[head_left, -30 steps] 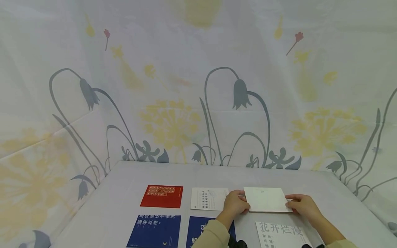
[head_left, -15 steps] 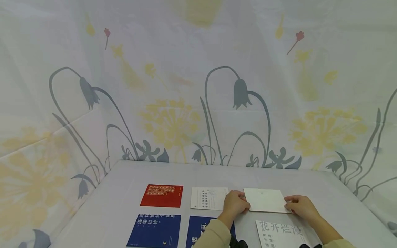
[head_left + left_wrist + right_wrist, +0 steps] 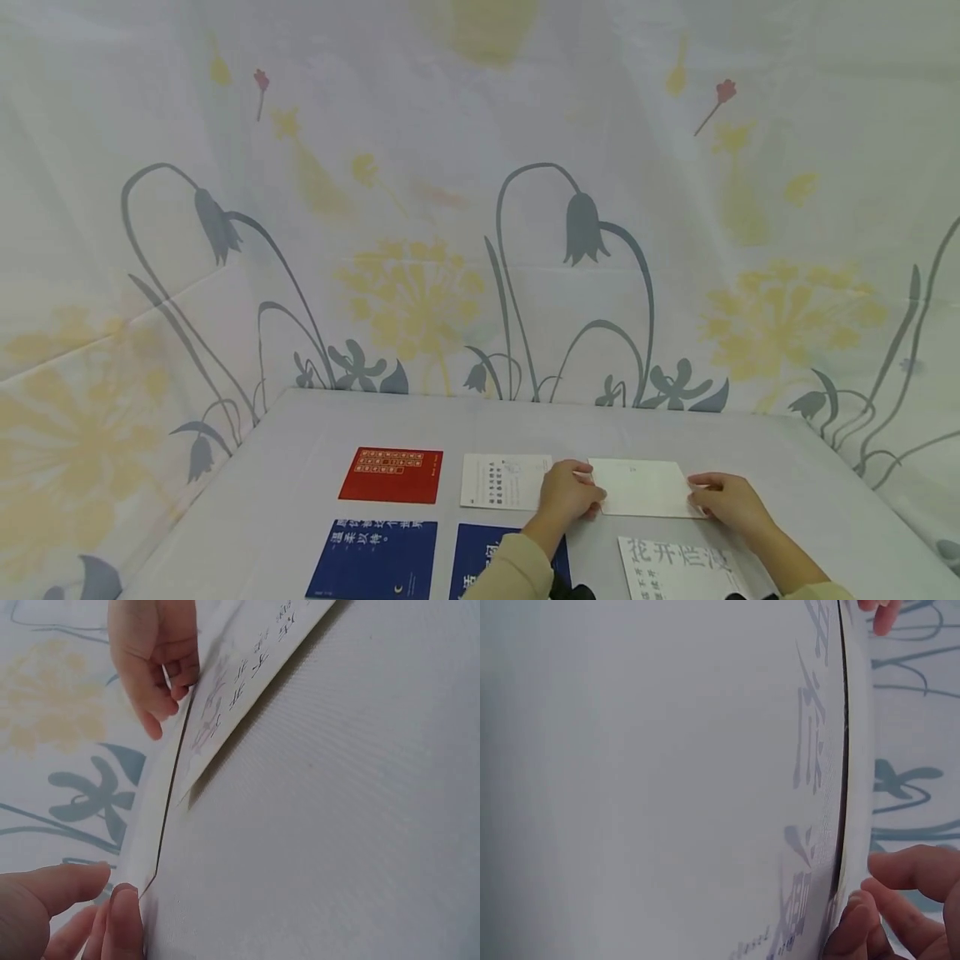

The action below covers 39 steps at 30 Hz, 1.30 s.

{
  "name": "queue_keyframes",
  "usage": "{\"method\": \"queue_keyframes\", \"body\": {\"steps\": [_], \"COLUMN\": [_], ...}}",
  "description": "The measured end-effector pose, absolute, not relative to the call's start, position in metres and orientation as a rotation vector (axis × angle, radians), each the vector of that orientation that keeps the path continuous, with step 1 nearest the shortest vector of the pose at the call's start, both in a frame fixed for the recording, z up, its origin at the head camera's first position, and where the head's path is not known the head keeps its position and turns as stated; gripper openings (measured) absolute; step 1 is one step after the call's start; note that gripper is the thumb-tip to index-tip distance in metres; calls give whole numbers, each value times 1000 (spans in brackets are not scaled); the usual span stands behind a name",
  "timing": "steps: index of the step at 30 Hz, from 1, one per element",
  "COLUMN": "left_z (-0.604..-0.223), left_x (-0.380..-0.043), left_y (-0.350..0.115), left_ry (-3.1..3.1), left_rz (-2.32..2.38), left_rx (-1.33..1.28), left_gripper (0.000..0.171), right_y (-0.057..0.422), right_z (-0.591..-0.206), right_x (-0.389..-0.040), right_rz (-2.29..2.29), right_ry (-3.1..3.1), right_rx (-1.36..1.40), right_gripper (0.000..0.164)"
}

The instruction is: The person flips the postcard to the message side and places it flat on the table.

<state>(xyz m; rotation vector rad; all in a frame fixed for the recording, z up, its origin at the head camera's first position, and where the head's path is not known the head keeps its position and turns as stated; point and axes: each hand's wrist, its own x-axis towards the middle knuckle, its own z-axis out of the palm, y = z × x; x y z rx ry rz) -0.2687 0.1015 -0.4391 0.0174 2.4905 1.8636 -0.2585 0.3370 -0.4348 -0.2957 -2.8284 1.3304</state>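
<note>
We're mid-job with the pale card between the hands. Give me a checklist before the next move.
1. Left hand at the left end of the pale card: ok.
2. Right hand at its right end: ok.
3. Card fully flat on the table: cannot tell.
4. Gap to the grey-lettered card nearer the person: ok; tabletop shows between them in the head view.
5. Left hand clear of the white printed card beside it: cannot tell; they overlap in view.
6. Right-hand blue card fully visible: not ok; left sleeve covers part.

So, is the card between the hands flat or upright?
Flat: the card shows its pale face upward in the head view, between left hand and right hand.
</note>
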Motion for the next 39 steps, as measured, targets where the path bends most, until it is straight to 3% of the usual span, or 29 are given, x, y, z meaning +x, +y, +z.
{"method": "queue_keyframes", "body": {"steps": [22, 39], "left_z": [-430, -424], "left_x": [-256, -229], "left_y": [82, 75], "left_ry": [2372, 2455], "left_rz": [1966, 1846], "left_rx": [224, 408], "left_gripper": [32, 30], "right_y": [332, 325], "right_z": [-411, -410], "right_x": [-231, -205], "right_rz": [1324, 1279], "right_ry": [-2806, -2789], "right_rx": [-81, -34], "right_gripper": [49, 40]}}
